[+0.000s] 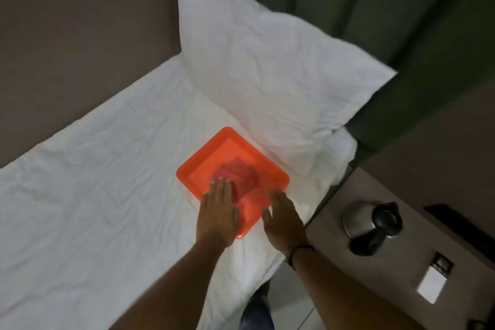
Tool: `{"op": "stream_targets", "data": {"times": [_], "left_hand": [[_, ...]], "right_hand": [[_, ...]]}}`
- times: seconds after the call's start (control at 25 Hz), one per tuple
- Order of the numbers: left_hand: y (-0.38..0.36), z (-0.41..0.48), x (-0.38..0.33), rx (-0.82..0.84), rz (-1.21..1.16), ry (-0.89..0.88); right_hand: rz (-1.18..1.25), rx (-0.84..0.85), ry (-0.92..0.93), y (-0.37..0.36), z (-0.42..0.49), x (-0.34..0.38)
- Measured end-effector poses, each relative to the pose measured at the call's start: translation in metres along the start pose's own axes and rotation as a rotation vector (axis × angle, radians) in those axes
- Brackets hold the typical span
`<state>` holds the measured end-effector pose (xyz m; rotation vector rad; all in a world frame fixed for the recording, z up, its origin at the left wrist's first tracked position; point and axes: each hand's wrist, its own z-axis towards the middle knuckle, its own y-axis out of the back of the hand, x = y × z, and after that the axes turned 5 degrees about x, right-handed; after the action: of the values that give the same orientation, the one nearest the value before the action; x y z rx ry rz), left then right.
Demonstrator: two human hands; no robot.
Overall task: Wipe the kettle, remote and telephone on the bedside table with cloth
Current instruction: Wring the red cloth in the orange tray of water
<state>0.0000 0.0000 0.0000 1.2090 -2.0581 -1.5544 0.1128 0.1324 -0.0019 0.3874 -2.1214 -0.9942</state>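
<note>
An orange tray (198,163) lies on the white bed, and a crumpled reddish cloth (242,175) rests inside it. My left hand (218,213) hovers flat over the tray's near left edge, fingers apart, holding nothing. My right hand (284,220) is spread open over the tray's near right corner, also empty. On the bedside table (329,225) to the right stands a steel kettle (372,224) with a black lid and handle. A dark, long remote (460,225) lies beyond it. A small white and black device (435,278), possibly the telephone, sits near the table's front.
A large white pillow (267,67) leans against the headboard behind the tray. The white sheet (93,182) covers the bed to the left. Green curtains (401,21) hang at the back right. A strip of tiled floor (289,292) shows between bed and table.
</note>
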Motion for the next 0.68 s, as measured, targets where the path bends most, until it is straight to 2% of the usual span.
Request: {"op": "stream_targets", "data": {"times": [0.08, 0.16, 0.28, 0.36, 0.44, 0.52, 0.6, 0.68], "left_hand": [[-0.006, 0.056, 0.032, 0.030, -0.034, 0.075], [-0.008, 0.101, 0.054, 0.067, -0.109, 0.189], [-0.027, 0.130, 0.055, 0.135, -0.129, 0.308], [-0.030, 0.143, 0.056, 0.162, -0.227, 0.387], [-0.027, 0.156, 0.061, 0.145, -0.530, 0.487], [-0.020, 0.159, 0.061, 0.137, -0.805, 0.508], [-0.012, 0.157, 0.059, 0.124, -0.941, 0.456], [-0.003, 0.148, 0.049, 0.119, -1.020, 0.358]], "right_hand": [[0.125, 0.034, 0.005, -0.025, 0.061, 0.016], [0.105, 0.085, -0.025, -0.037, 0.107, 0.035], [-0.104, 0.126, -0.099, -0.056, 0.147, 0.042], [-0.175, 0.142, -0.111, -0.061, 0.162, 0.043], [0.065, 0.193, -0.166, -0.059, 0.173, 0.044], [0.316, 0.256, -0.211, -0.049, 0.177, 0.043], [0.391, 0.283, -0.213, -0.033, 0.174, 0.036], [0.568, 0.300, -0.234, -0.020, 0.160, 0.027]]}}
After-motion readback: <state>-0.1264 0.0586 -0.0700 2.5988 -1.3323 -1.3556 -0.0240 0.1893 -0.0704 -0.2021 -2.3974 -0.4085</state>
